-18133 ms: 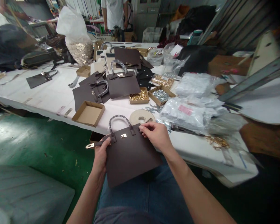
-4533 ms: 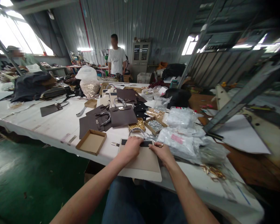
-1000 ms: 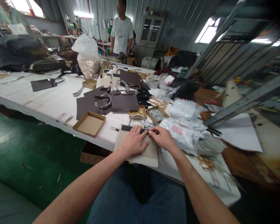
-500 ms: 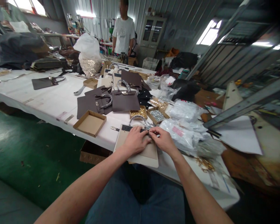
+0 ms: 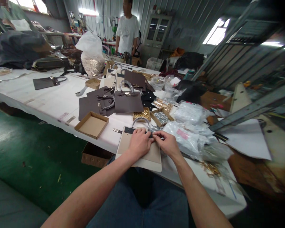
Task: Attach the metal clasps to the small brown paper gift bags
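A beige handbag panel (image 5: pixel 125 144) with a dark strip (image 5: pixel 129 130) along its far edge lies at the table's front edge. A wrapped handle (image 5: pixel 140 119) arches beyond it, and a strap with a metal tip (image 5: pixel 117 130) sticks out left. My left hand (image 5: pixel 140 144) rests on the panel, its fingers bent over the strip and pressing it. Close beside it, my right hand (image 5: pixel 165 142) pinches at the strip's right end; whatever is between its fingertips is too small to make out. Boxes of gold rivet-like pieces (image 5: pixel 142 114) and silver ones (image 5: pixel 161 117) stand just beyond.
An open cardboard box (image 5: pixel 92 125) sits left of the panel. Dark brown handbag pieces (image 5: pixel 128 103) are piled farther back. Plastic-wrapped packs (image 5: pixel 188 136) and gold hardware (image 5: pixel 210 169) lie right. A metal beam (image 5: pixel 247 106) slants at right. A person (image 5: pixel 127 33) stands across the table.
My left hand has shifted slightly to the right and its fingers are more bent over the strip. My right hand stays pinched at the same spot. The view has moved a little.
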### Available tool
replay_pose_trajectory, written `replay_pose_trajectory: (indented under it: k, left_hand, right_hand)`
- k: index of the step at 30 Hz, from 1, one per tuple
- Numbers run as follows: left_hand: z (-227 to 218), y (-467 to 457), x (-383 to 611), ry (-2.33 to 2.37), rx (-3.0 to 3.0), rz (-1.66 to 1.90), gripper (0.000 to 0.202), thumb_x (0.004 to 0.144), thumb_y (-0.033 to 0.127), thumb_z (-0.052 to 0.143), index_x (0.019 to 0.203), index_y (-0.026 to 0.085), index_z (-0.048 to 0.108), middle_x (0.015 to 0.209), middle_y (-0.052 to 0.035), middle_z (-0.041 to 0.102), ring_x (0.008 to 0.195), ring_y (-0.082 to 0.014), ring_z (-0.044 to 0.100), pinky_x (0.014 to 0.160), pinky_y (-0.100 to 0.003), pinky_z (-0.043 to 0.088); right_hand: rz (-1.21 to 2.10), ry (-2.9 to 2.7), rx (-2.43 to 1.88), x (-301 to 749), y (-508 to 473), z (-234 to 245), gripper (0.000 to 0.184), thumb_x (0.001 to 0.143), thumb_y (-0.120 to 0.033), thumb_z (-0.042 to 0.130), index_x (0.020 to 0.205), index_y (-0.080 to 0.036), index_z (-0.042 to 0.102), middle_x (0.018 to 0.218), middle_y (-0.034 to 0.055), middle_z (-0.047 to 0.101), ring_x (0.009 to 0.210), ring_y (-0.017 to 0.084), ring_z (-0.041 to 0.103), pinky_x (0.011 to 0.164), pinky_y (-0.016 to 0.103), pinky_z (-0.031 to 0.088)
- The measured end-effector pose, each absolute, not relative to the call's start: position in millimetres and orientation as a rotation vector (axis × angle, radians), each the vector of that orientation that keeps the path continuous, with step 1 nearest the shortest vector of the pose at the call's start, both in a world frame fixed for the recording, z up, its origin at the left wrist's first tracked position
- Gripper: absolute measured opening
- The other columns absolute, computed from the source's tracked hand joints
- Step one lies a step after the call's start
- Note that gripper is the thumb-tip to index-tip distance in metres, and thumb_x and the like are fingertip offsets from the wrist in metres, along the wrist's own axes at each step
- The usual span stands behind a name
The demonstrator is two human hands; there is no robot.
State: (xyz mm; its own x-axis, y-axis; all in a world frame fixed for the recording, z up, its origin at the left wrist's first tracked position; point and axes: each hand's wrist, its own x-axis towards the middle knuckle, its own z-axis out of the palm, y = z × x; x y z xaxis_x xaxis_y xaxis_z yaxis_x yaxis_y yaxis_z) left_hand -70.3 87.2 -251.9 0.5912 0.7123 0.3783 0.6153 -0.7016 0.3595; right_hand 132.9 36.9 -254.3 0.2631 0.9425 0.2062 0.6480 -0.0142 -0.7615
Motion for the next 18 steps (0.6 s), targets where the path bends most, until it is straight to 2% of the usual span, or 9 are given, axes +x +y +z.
replay_pose_trajectory:
  k: [6, 11, 18]
  left_hand:
    - [-252.5, 86.1, -66.5, 1.113, 2.661, 0.745, 0.025, 0.118, 0.044, 0.058, 0.115, 0.024, 0.072, 0.12, -0.0112, 0.072, 0.122, -0.0322, 0.063, 0.109, -0.049, 0.047]
    - [-253.7, 84.9, -64.0, 1.13, 2.677, 0.749, 0.023, 0.118, 0.041, 0.056, 0.116, 0.025, 0.071, 0.122, -0.0121, 0.072, 0.122, -0.0328, 0.062, 0.112, -0.05, 0.046]
    - [-252.9, 84.7, -64.2, 1.099, 2.636, 0.748, 0.021, 0.117, 0.038, 0.054, 0.116, 0.026, 0.071, 0.123, -0.0127, 0.071, 0.123, -0.0333, 0.061, 0.115, -0.052, 0.046]
  right_hand:
    - [0.47, -1.46, -1.749, 133.4, 37.9, -253.6, 0.024, 0.098, -0.045, 0.075, 0.106, -0.027, 0.088, 0.106, 0.0053, 0.088, 0.09, 0.027, 0.078, 0.081, 0.039, 0.059]
    - [0.466, -1.422, -1.754, 129.0, 36.0, -252.4, 0.024, 0.099, -0.045, 0.075, 0.105, -0.026, 0.087, 0.102, 0.0044, 0.087, 0.081, 0.024, 0.075, 0.079, 0.038, 0.058]
    - [0.465, -1.397, -1.715, 128.3, 35.1, -253.6, 0.025, 0.098, -0.047, 0.076, 0.103, -0.025, 0.088, 0.1, 0.0059, 0.087, 0.08, 0.026, 0.076, 0.081, 0.04, 0.06]
